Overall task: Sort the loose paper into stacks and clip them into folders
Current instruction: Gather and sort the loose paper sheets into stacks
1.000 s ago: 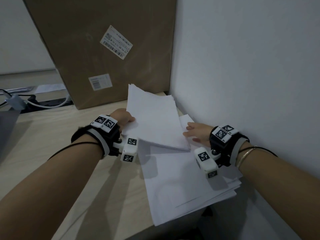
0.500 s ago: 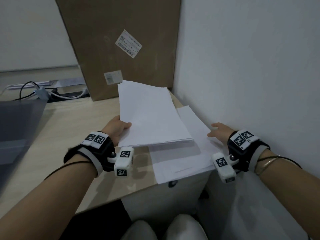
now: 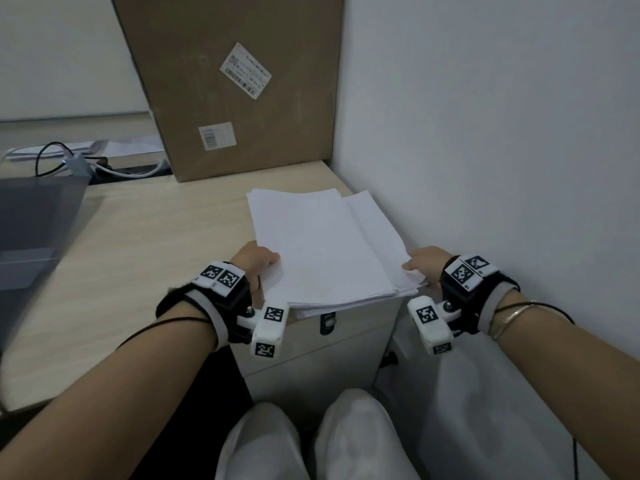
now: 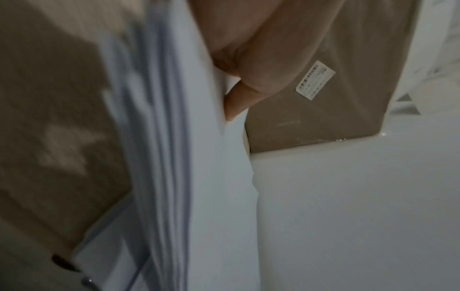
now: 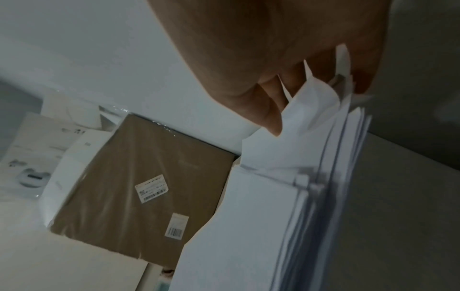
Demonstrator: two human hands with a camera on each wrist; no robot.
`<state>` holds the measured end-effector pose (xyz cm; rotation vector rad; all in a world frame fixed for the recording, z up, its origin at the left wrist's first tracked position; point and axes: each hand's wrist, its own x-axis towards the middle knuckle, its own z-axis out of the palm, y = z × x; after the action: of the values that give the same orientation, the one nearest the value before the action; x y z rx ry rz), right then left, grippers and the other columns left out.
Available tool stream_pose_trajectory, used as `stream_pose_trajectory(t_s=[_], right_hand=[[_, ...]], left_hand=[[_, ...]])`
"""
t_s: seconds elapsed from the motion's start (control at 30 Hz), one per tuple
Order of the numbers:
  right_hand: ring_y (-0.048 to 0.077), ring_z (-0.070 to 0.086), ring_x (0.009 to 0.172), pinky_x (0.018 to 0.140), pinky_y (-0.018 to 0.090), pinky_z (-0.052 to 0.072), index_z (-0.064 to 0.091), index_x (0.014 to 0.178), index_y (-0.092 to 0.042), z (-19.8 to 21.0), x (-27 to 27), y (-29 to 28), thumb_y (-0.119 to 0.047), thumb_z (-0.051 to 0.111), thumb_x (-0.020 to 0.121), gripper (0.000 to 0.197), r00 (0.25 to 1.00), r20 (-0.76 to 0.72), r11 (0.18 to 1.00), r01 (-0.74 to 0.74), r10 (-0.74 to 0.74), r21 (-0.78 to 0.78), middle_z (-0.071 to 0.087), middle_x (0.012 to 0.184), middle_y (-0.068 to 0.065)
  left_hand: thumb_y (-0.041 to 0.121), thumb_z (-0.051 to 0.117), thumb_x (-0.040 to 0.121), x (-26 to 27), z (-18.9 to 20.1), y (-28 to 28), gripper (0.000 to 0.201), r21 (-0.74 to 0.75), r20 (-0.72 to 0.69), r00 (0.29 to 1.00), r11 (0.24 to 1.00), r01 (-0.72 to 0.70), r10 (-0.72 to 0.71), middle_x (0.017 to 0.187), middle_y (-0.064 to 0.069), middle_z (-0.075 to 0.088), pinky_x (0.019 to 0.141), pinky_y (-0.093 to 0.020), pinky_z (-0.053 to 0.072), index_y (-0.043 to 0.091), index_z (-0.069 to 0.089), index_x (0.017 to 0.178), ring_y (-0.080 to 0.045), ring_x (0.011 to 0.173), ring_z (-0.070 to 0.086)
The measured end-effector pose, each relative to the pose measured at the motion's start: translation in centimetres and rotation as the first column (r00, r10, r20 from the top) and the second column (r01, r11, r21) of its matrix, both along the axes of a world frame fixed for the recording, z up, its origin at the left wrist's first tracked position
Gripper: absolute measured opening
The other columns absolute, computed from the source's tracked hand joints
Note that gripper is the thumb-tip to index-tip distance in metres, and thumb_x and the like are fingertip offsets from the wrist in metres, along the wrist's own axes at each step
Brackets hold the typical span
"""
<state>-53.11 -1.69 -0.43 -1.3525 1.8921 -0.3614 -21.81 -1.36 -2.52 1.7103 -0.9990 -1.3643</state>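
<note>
A stack of white paper [image 3: 322,244] lies on the desk's near right corner, close to the wall, its front edge hanging slightly over the desk edge. The upper sheets sit a little left of the lower ones. My left hand [image 3: 266,268] grips the near left corner, thumb on top. My right hand [image 3: 414,268] grips the near right edge, thumb on top. The left wrist view shows blurred sheet edges [image 4: 174,157] under my thumb [image 4: 239,98]. In the right wrist view, my fingers [image 5: 268,110] curl under bent paper corners [image 5: 311,102].
A tall cardboard box [image 3: 235,81] stands at the back against the white wall [image 3: 485,168]. A grey translucent flat thing [image 3: 34,230], perhaps a folder, lies at the left. Cables and a power strip [image 3: 104,168] run behind it. A drawer cabinet [image 3: 329,341] sits below the desk.
My left hand lowered the lifted stack onto the paper on the desk. My right hand shifted to the near right edge and took hold. The head view tilted down.
</note>
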Motion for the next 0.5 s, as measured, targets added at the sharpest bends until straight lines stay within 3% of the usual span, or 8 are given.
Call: stream_pose_trajectory(t_s=[0.07,0.13,0.2,0.3,0.37,0.43,0.5], right_hand=[[0.029,0.05,0.123,0.084,0.025,0.037,0.047,0.134,-0.003,0.3,0.3,0.3,-0.015,0.054,0.093,0.044,0.998,-0.052,0.999,-0.022,0.021,-0.025,0.049,0.138,0.017],[0.03,0.048,0.127,0.09,0.028,0.041,0.051,0.132,-0.003,0.6,0.6,0.5,-0.017,0.055,0.092,0.042,0.997,-0.078,0.998,-0.027,0.023,-0.049,0.051,0.136,0.016],[0.033,0.052,0.12,0.095,0.032,0.043,0.054,0.126,0.0,0.6,0.6,0.6,-0.015,0.055,0.091,0.038,0.997,-0.082,0.997,-0.019,0.013,-0.076,0.055,0.13,0.018],[0.034,0.059,0.104,0.084,0.036,0.05,0.056,0.12,0.001,0.1,0.6,0.7,-0.008,0.054,0.087,0.034,1.0,-0.028,0.992,0.003,-0.006,-0.123,0.059,0.122,0.021],[0.032,0.056,0.11,0.086,0.031,0.045,0.051,0.125,-0.005,-0.1,0.5,0.9,-0.009,0.055,0.086,0.04,0.999,-0.045,0.988,0.008,-0.015,-0.154,0.057,0.127,0.015],[0.029,0.051,0.121,0.091,0.028,0.039,0.043,0.134,-0.007,0.0,0.5,1.1,-0.011,0.056,0.086,0.05,0.999,-0.052,0.984,0.007,-0.016,-0.178,0.051,0.135,0.012],[0.03,0.047,0.126,0.1,0.03,0.037,0.035,0.14,-0.006,0.4,0.4,1.2,-0.011,0.058,0.087,0.058,1.0,-0.011,0.984,0.019,-0.021,-0.178,0.046,0.141,0.011]], left_hand=[[0.0,0.046,0.092,-1.0,0.5,0.1,0.01,0.013,0.062,0.998,1.0,0.022,-0.023,0.104,-0.017,0.053,0.083,-0.04,0.042,0.009,0.051,0.089,-0.028,0.094,0.051],[0.002,0.055,0.085,-1.3,-0.3,-0.8,0.016,-0.012,0.11,0.994,1.0,0.02,-0.019,0.106,-0.018,0.057,0.084,-0.041,0.049,0.009,0.049,0.099,-0.032,0.096,0.058],[0.01,0.064,0.074,-2.0,0.0,-0.7,0.034,-0.006,0.143,0.99,1.0,0.016,-0.015,0.115,-0.02,0.061,0.09,-0.047,0.053,0.01,0.05,0.105,-0.036,0.104,0.062],[0.005,0.06,0.085,-3.3,1.3,0.1,0.023,-0.016,0.111,0.993,0.999,0.032,-0.03,0.11,-0.017,0.058,0.095,-0.047,0.051,0.009,0.049,0.105,-0.03,0.096,0.058],[0.005,0.058,0.087,-4.6,2.2,0.9,0.023,-0.027,0.082,0.996,0.999,0.024,-0.022,0.11,-0.017,0.057,0.095,-0.048,0.052,0.009,0.05,0.109,-0.029,0.094,0.057],[0.006,0.06,0.087,-5.5,2.5,1.1,0.036,-0.03,0.052,0.998,0.999,0.033,-0.031,0.113,-0.019,0.058,0.094,-0.048,0.052,0.003,0.052,0.122,-0.029,0.094,0.058],[0.006,0.061,0.087,-6.1,3.1,1.2,0.046,-0.013,0.025,0.999,0.999,0.033,-0.033,0.121,-0.023,0.059,0.095,-0.047,0.051,-0.002,0.049,0.13,-0.029,0.095,0.057]])
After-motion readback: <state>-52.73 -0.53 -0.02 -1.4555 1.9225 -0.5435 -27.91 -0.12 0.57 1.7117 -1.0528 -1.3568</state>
